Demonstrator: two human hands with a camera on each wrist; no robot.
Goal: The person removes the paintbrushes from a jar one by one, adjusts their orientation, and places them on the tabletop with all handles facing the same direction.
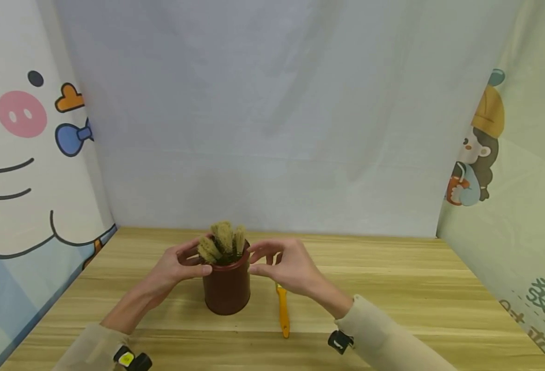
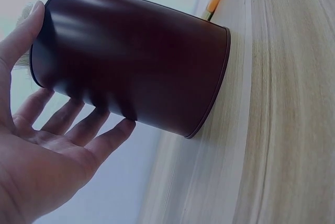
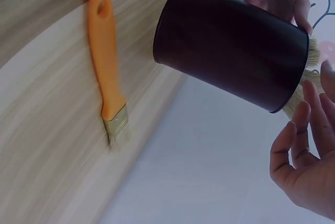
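Observation:
A dark red cylindrical can (image 1: 227, 291) stands upright on the wooden table, with several pale-bristled brushes (image 1: 223, 238) sticking out of its top, bristles up. My left hand (image 1: 179, 265) holds the can from the left; in the left wrist view its fingertips touch the side and the thumb lies at the rim. On the other side, my right hand (image 1: 287, 264) is at the rim with bent fingers and nothing in its grasp; whether a fingertip touches the can I cannot tell. A brush with an orange handle (image 3: 104, 51) lies on the table right of the can.
The wooden table (image 1: 393, 288) reaches back to a plain pale curtain (image 1: 272, 129). Cartoon-printed cloths hang along the left and right sides. A small dark device (image 1: 341, 341) is worn at the right wrist, another (image 1: 132, 358) at the left.

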